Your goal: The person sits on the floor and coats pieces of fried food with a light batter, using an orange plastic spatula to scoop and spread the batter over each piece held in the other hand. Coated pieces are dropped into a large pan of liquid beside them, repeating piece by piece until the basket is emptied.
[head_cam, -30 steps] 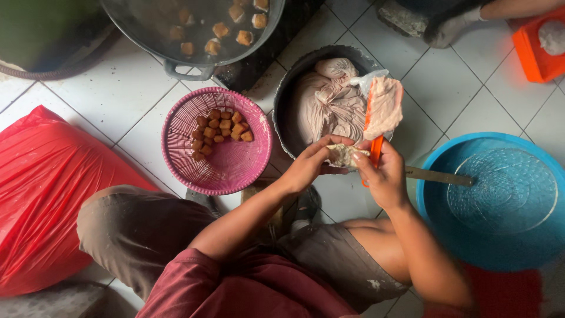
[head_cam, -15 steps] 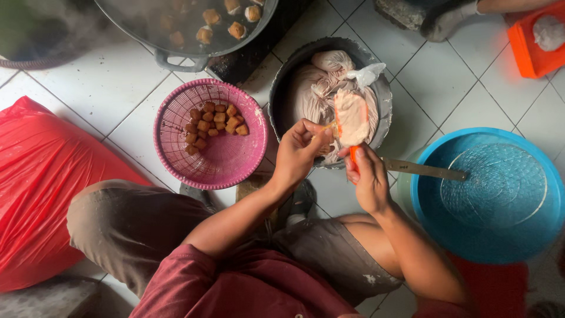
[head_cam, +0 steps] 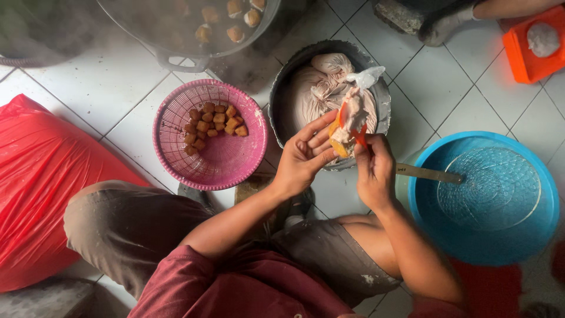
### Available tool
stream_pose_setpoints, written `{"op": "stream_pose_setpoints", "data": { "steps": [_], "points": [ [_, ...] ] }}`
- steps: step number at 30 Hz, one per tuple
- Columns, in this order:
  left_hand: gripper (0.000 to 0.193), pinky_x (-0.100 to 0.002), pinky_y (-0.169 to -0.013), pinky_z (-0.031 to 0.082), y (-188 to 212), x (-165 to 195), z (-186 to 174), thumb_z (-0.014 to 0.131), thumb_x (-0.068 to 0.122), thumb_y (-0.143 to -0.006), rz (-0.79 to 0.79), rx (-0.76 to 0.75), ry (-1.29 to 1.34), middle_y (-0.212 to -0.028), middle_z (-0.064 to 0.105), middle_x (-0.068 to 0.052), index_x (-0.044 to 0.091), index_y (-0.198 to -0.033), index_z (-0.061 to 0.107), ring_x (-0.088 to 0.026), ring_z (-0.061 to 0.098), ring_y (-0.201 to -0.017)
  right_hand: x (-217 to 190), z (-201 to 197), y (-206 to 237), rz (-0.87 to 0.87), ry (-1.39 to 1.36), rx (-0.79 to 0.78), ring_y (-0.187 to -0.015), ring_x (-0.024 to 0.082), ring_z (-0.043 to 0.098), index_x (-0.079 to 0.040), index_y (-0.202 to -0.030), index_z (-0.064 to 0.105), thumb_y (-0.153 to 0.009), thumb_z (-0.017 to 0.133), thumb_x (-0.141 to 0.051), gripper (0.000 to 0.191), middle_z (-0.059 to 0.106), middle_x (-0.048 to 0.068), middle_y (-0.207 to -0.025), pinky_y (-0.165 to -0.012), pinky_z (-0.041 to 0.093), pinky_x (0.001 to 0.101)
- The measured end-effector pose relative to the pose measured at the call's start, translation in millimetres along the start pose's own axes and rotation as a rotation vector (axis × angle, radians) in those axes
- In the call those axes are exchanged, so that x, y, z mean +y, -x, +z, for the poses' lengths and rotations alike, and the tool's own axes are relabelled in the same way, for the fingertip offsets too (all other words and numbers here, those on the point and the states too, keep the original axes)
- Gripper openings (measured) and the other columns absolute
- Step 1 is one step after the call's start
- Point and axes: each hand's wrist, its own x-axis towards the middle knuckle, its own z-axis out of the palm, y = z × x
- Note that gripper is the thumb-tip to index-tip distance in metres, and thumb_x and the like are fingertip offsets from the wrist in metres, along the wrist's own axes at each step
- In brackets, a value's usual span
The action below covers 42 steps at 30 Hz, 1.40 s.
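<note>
While the left hand is cupping a small golden tofu puff over the near rim of the grey pot, the right hand, fingers pinched, is squeezing pale paste from a piping bag into it, so drips are falling back into the pot, with the pink basket alongside.

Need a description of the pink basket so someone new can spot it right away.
Start at the big red bag on the white tile floor. Just right of it, left of the grey metal pot, sits the pink basket. It is the only round woven container, holding small brown fried cubes.
</note>
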Motion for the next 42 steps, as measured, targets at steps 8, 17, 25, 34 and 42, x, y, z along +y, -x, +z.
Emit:
{"op": "stream_pose_setpoints", "data": {
  "steps": [8,17,25,34,42],
  "points": [
    [0.064,-0.035,-0.111,0.053,-0.2,-8.6,-11.1,0.076,-0.014,-0.09,0.245,0.172,-0.184,-0.131,0.068,-0.014,-0.003,-0.146,0.049,-0.018,0.064,-0.124,-10.7,1.8,4.0,-0.25,0.332,0.045,-0.091,0.034,0.057,0.002,-0.112,0.059,-0.106,0.066,-0.015,0.019,0.057,0.016,-0.102,-0.078,0.046,0.0406],
    [0.039,-0.039,-0.122,0.043,-9.6,44.0,-40.2,0.077,-0.012,-0.09,0.581,0.241,-0.672,-0.126,0.069,-0.008,0.003,-0.124,0.065,-0.02,0.064,-0.125,-8.0,-2.0,-0.4,-0.058,0.239,-0.033,-0.084,0.028,0.06,0.002,-0.111,0.062,-0.104,0.065,-0.013,0.016,0.061,0.013,-0.097,-0.074,0.047,0.0364],
    [0.036,-0.033,-0.092,0.051,-10.0,77.2,-28.5,0.089,0.004,-0.082,0.617,0.223,-1.567,-0.11,0.072,-0.003,0.013,-0.114,0.074,-0.023,0.066,-0.101,-25.6,2.8,10.9,-0.228,0.312,-0.083,-0.072,0.023,0.053,0.001,-0.107,0.063,-0.101,0.067,-0.015,0.018,0.057,0.012,-0.094,-0.066,0.044,0.0337],
    [0.032,-0.028,-0.096,0.052,-1.5,44.3,-44.1,0.08,-0.006,-0.087,0.435,0.071,-0.752,-0.114,0.064,0.0,0.005,-0.113,0.065,-0.013,0.064,-0.105,1.8,-7.2,7.7,0.229,-0.025,-0.262,-0.071,0.006,0.047,-0.002,-0.108,0.066,-0.103,0.061,-0.02,0.019,0.057,-0.003,-0.079,-0.063,0.041,0.0253],
    [0.032,-0.029,-0.094,0.05,-41.3,-19.4,-135.1,0.071,0.012,-0.096,-0.093,0.768,-0.026,-0.121,0.065,-0.002,0.007,-0.127,0.062,-0.011,0.061,-0.108,15.2,-13.6,6.5,0.403,-0.263,-0.253,-0.068,0.005,0.036,-0.003,-0.11,0.068,-0.107,0.053,-0.021,0.023,0.043,-0.006,-0.075,-0.06,0.031,0.0215]
  ]
}}
